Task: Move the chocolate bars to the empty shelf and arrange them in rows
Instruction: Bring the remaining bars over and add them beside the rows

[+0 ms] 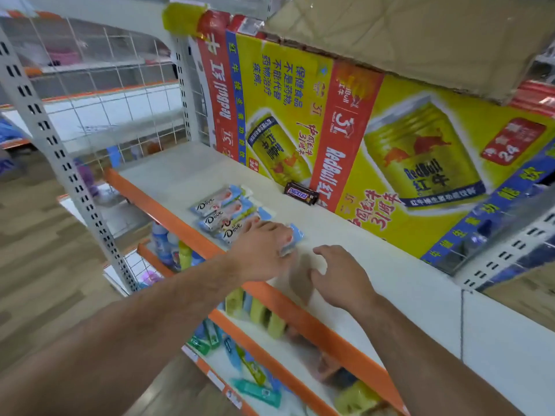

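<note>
Three pale blue and white Dove chocolate bars (223, 210) lie side by side in a row on the white shelf (390, 283) with an orange front edge. My left hand (261, 253) rests palm down on the nearest bar of the row, its fingers over the wrapper's right end (295, 235). My right hand (342, 277) hovers just to the right, low over the bare shelf, fingers curled and apart, with nothing in it. A dark Snickers bar (301, 193) lies farther back, against the big carton.
A large yellow and red Red Bull carton (390, 139) fills the back of the shelf, with a cardboard box (420, 34) above it. Lower shelves (255, 370) hold assorted small packets and bottles. A perforated grey upright (60, 163) stands at the left; wood floor lies below.
</note>
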Demonstrator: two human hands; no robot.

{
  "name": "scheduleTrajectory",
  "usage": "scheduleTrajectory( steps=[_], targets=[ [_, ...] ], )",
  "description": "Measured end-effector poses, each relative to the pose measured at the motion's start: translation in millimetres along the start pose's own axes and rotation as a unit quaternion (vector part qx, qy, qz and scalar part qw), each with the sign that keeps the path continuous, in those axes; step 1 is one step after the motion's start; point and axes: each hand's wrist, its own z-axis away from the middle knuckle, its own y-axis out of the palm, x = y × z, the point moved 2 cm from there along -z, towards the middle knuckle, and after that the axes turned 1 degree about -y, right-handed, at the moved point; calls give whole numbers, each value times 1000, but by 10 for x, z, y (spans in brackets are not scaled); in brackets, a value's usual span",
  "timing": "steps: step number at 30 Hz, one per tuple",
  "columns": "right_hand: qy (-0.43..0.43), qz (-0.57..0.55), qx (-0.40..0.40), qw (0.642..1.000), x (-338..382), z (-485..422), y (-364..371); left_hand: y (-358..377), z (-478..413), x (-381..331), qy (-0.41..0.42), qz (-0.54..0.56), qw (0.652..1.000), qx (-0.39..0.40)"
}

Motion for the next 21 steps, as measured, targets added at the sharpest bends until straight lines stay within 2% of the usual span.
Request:
scheduleTrajectory(
  steps=[4, 9, 13, 21],
  targets=[
    [7, -25, -12, 1000, -5, -470, -31, -43, -383, 205, -25, 19, 999, 9],
    [28, -38, -16, 999, -73, -830, -41, -41, -832, 344, -18, 10, 1000, 21],
    [54, -50, -27, 997, -117, -1118, -67, -14, -1265, 468, 9, -11, 1000, 27],
    [133, -107, -67, 983, 35, -1662, 19, -42, -2005, 842, 77, 40, 994, 61]
  ],
)
